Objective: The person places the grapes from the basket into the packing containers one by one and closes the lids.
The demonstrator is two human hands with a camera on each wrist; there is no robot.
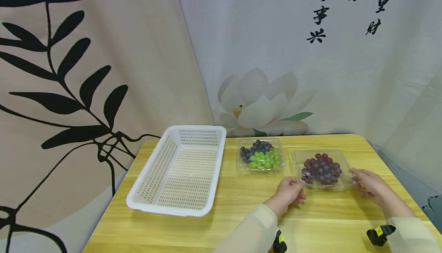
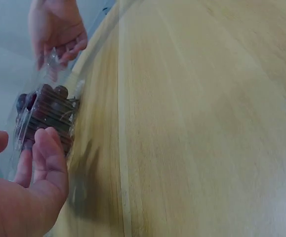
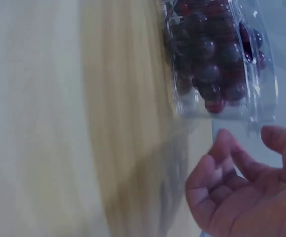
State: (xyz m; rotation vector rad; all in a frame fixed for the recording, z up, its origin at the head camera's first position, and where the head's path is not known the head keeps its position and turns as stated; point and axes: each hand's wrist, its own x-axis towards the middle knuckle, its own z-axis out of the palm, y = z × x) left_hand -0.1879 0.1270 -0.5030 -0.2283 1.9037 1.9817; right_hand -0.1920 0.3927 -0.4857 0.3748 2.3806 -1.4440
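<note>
A clear plastic clamshell box of dark red grapes [image 1: 322, 168] sits on the right side of the table. My left hand [image 1: 287, 194] is at its near left corner. In the left wrist view, the left fingers [image 2: 53, 153] lie close against the box side with the thumb standing apart; contact is unclear. My right hand [image 1: 371, 184] is at the box's right edge. The right wrist view shows a gap between the right thumb and loosely bent fingers [image 3: 207, 182], just off the box's end. A second clear box [image 1: 260, 155] holds black and green grapes.
A large white perforated plastic basket [image 1: 165, 207] stands on the left of the wooden table [image 1: 165, 233]. Behind the table hangs a printed cloth [image 1: 262, 53] with a lotus and dark lettering. Past the table's right edge is more cloth.
</note>
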